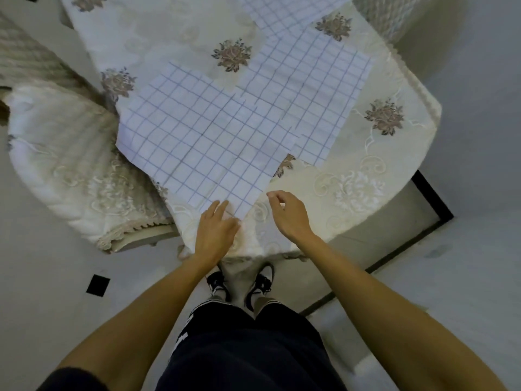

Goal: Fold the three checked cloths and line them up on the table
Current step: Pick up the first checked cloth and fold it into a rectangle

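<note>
Three white cloths with blue checks lie flat and unfolded on the table. The nearest checked cloth (197, 136) overlaps the middle checked cloth (315, 88); the far checked cloth (284, 12) is cut off by the top edge. My left hand (215, 224) rests with straight fingers on the nearest cloth's near corner. My right hand (287, 213) hovers just right of that corner, fingers loosely curled and holding nothing.
The table (366, 176) wears a cream cloth embroidered with flowers, and its near edge is at my hands. A chair with a quilted cream cover (70, 176) stands close at the left. My shoes (239, 283) are on the pale floor below.
</note>
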